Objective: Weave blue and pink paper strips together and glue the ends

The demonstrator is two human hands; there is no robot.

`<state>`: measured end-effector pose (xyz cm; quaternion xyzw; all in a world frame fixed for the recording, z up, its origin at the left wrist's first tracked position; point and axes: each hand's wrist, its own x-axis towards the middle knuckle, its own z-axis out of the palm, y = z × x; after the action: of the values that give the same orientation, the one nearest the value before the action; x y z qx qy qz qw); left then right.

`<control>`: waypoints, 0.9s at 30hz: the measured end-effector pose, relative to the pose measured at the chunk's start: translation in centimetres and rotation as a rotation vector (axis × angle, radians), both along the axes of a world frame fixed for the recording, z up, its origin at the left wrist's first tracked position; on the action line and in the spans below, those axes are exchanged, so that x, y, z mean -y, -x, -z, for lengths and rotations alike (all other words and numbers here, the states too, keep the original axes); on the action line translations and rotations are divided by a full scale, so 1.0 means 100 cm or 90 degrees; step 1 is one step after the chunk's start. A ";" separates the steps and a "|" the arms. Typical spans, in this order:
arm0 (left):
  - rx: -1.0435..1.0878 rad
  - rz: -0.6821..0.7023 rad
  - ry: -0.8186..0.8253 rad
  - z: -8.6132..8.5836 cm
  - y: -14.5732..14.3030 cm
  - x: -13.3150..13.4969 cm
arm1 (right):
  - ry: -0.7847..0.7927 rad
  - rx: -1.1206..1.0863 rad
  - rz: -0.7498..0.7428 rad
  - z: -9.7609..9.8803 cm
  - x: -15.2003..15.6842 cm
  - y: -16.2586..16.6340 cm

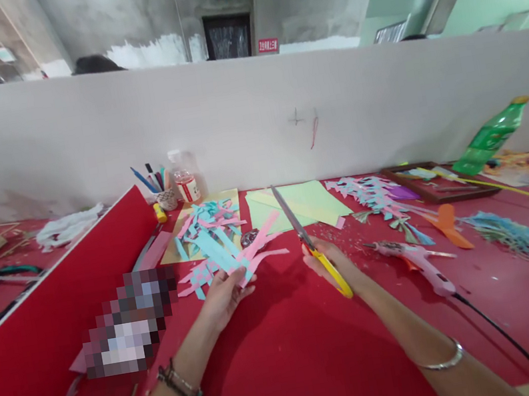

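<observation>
Pinched in my left hand is a woven piece of pink and blue paper strips, its loose ends fanning up and to the right. My right hand grips a pair of scissors with yellow handles, the blades pointing up and away and looking closed. A gap separates the scissors from the strips. Beyond my left hand, a heap of cut pink and blue strips lies on a tan sheet. Light green paper sheets lie behind the scissors.
A pink glue gun with a black cord rests on the red table at right. Farther right are a dark tray and a tilted green bottle. A red board stands at left; a pen cup is behind.
</observation>
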<state>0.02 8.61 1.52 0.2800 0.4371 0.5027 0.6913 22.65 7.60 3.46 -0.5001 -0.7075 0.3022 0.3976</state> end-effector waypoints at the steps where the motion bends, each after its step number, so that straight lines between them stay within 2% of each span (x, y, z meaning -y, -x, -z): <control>1: 0.009 -0.009 0.003 0.000 0.000 0.000 | -0.024 0.043 0.006 0.001 0.002 -0.002; 4: 0.064 -0.046 0.010 -0.002 0.000 0.000 | -0.082 0.185 0.029 0.002 0.011 -0.011; 8: 0.122 -0.105 -0.007 -0.003 -0.001 0.000 | -0.056 0.316 0.039 0.004 0.021 -0.020; 12: 0.068 -0.086 -0.060 -0.002 -0.001 0.001 | -0.046 0.413 0.081 0.006 0.022 -0.020; 18: -0.012 -0.119 -0.061 0.003 0.000 0.001 | -0.052 0.480 0.085 0.007 0.025 -0.016; 23: -0.025 -0.134 -0.106 -0.001 -0.001 0.004 | -0.066 0.497 0.091 0.008 0.031 -0.015; 27: -0.091 -0.148 -0.126 -0.002 -0.002 0.006 | -0.071 0.496 0.096 0.007 0.035 -0.012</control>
<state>0.19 7.99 1.75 0.3293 0.4628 0.5990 0.5644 23.85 4.06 2.80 -0.6053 -0.7821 0.0212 0.1467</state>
